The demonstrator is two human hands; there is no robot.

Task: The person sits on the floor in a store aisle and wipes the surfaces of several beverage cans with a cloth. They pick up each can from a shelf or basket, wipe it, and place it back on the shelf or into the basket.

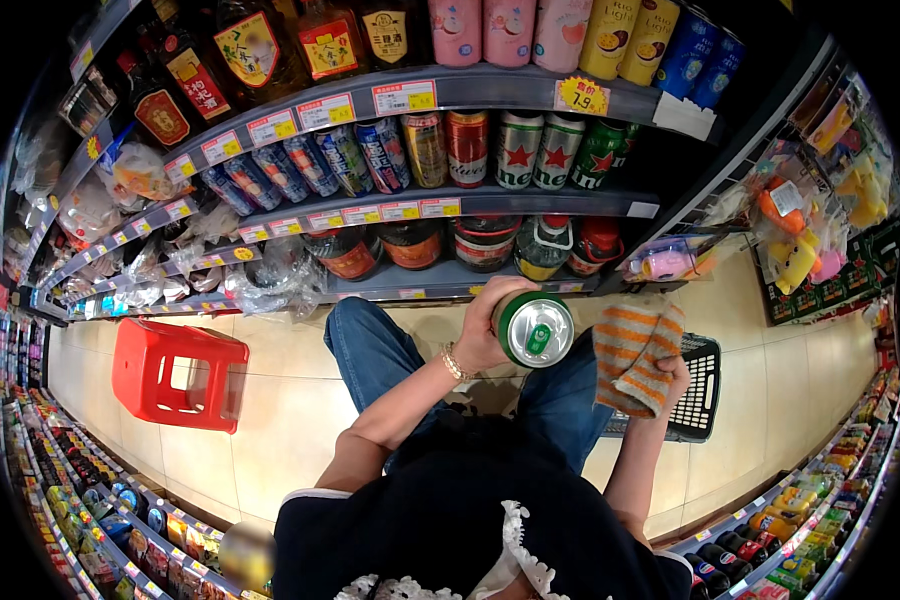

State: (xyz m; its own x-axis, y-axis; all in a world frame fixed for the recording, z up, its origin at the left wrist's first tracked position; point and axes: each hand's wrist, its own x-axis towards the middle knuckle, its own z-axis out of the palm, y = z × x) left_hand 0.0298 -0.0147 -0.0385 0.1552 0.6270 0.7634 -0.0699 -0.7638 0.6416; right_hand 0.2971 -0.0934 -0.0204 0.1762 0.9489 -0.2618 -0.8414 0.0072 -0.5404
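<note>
My left hand (pixel 487 322) grips a drink can (pixel 534 330) with a green rim and a green pull tab, its silver lid facing up at me. A bracelet circles that wrist. In my right hand (pixel 673 375) is a folded striped cloth (pixel 637 356), orange and grey, held up to the right of the can without touching it. Both hands are above my knees. In front of them, the middle shelf (pixel 540 204) carries a row of drink cans, among them silver and green Heineken cans (pixel 520 150) and a red can (pixel 466 148).
A red plastic stool (pixel 180 375) is on the tiled floor at left. Beside my right leg sits a black plastic basket (pixel 697 386). Large dark jugs (pixel 487 244) fill the bottom shelf. Packaged toys (pixel 795 255) hang at right; stocked shelves (pixel 765 555) run behind me.
</note>
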